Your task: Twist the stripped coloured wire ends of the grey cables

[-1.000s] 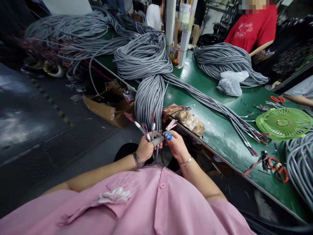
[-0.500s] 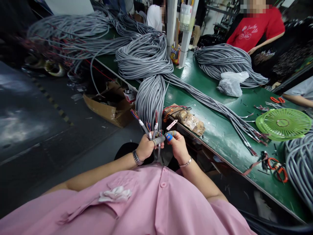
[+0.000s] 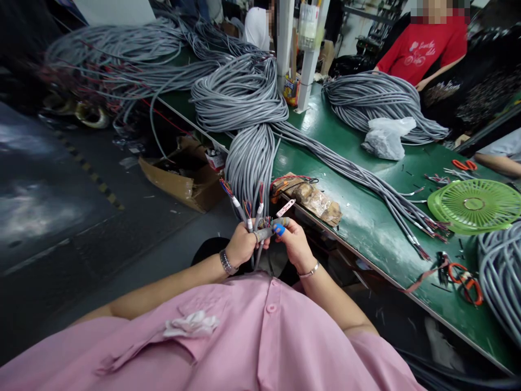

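Note:
Several grey cables [image 3: 239, 209] with stripped ends and coloured inner wires stand up out of my left hand [image 3: 243, 243], whose fingers are wrapped round them. My right hand [image 3: 296, 243] is pinched at the thin coloured wires [image 3: 267, 221] of one cable end, its thumb and forefinger against my left thumb. Both hands wear finger coverings, grey on the left thumb and blue on the right thumb. The cables run down from a thick hanging bundle of grey cable [image 3: 249, 163] at the table's edge. My fingers partly hide the wire ends between them.
A wooden block wrapped in tape [image 3: 313, 201] lies at the edge of the green table [image 3: 345, 163]. Orange-handled scissors [image 3: 468, 282], a green fan [image 3: 474, 203] and a plastic bag [image 3: 388, 138] are to the right. A cardboard box [image 3: 179, 176] sits at left. A person in red [image 3: 427, 46] is across the table.
My right fingers have shifted very slightly left and down at the wires. Across the table, the person in red has leaned a little to the left.

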Action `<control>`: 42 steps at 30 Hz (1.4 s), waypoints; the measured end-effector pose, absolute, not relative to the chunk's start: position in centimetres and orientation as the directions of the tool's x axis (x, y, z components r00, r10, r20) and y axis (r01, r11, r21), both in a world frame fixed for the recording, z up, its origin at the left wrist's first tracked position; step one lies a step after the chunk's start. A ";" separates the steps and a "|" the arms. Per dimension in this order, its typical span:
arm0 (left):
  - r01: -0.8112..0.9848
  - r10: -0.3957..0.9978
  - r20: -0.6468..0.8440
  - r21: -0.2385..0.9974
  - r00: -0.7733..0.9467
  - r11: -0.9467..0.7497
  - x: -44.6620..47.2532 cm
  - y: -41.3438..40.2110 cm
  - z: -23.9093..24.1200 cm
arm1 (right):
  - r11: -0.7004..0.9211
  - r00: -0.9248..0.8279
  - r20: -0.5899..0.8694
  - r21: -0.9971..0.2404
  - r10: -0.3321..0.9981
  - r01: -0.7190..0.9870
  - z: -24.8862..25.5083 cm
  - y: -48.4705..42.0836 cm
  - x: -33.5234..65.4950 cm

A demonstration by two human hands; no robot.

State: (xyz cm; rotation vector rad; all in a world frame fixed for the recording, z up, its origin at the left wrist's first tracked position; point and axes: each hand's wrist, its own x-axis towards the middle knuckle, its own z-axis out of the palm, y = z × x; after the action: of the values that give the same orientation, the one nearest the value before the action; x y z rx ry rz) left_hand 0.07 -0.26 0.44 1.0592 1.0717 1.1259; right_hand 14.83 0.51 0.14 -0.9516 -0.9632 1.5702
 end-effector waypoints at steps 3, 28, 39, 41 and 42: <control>-0.114 0.982 -0.135 0.982 0.135 0.151 0.0 -0.1 0.4 | -0.159 -0.149 -0.115 -0.929 0.982 -0.334 0.3 0.6 14.9; -0.449 0.961 -0.185 0.855 0.206 0.261 -0.1 1.4 2.3 | -0.135 -0.112 -0.090 -0.855 0.990 -0.501 -0.7 4.2 15.0; -0.411 0.944 -0.202 0.861 0.261 0.298 0.1 2.4 0.2 | -0.223 -0.149 -0.166 -0.704 0.975 -0.675 -0.1 4.8 14.0; -0.394 0.942 -0.205 0.869 0.265 0.300 0.2 2.4 0.0 | -0.199 -0.123 -0.159 -0.692 0.980 -0.694 0.2 4.7 13.9; -0.387 0.942 -0.207 0.872 0.264 0.300 0.2 2.3 0.0 | -0.196 -0.120 -0.157 -0.688 0.980 -0.699 0.2 4.6 13.9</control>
State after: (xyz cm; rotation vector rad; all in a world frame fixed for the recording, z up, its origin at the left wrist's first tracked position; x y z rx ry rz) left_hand 0.23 2.35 0.03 0.8008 0.8550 1.0411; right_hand 13.87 4.64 0.17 -0.7052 -0.5409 1.6558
